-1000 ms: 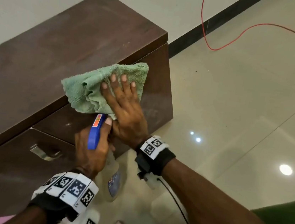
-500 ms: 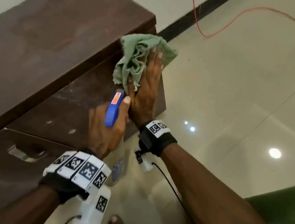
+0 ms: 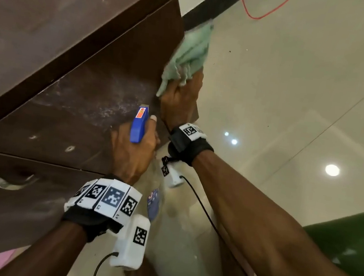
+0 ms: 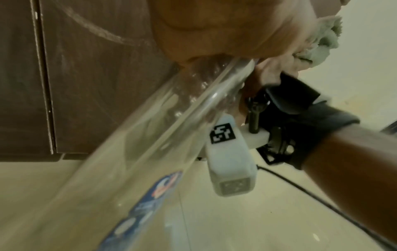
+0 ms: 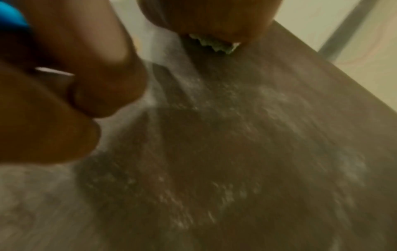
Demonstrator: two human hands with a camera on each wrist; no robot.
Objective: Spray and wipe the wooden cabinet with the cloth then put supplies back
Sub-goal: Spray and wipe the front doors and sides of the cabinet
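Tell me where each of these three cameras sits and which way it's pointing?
Head: worn on the head, looking down at cabinet, both forearms, left hand, right hand.
Left wrist: under the left hand, facing along the clear spray bottle; shows the right wrist.
Right wrist: facing the sprayed cabinet panel; left fingers show.
Shared: green cloth appears in all three.

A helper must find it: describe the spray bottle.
Start at the brown cabinet and its wet, speckled side panel. In front of that panel the left hand grips the bottle. It is clear plastic with a blue trigger head, unlike the green cloth beside it.
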